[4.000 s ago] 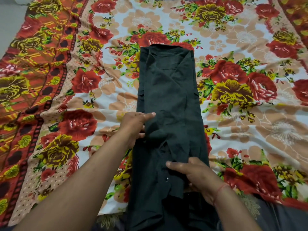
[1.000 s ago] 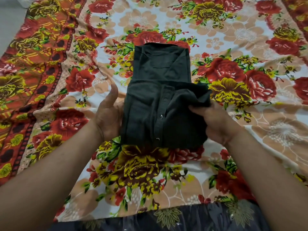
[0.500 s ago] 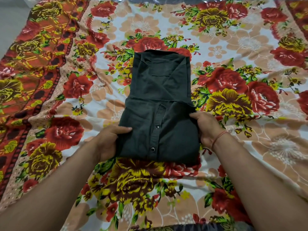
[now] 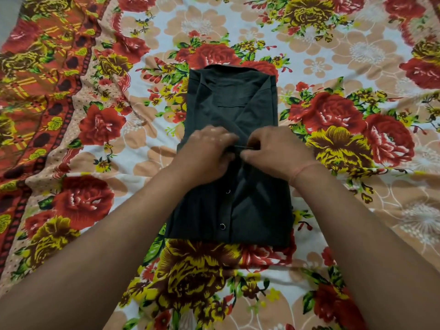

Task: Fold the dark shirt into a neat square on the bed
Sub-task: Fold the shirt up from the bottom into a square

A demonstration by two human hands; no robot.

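In the middle of the bed (image 4: pixel 357 234), the dark shirt (image 4: pixel 252 210) lies part-folded, collar end far from the person, with left hand (image 4: pixel 209 153) and right hand (image 4: pixel 273 151) both pinching the upper flap's edge at its centre. Best bet imo: pull that edge straight and level before flattening, or the square goes lopsided. The floral sheet (image 4: pixel 147 148) looks soft and rumpled toward its orange border (image 4: pixel 35 75), so go gently.

A single head-worn wide-angle view looks forward and steeply down from close above the floral-sheeted bed (image 4: pixel 357 55), both forearms reaching in from the bottom edge toward the frame's centre.
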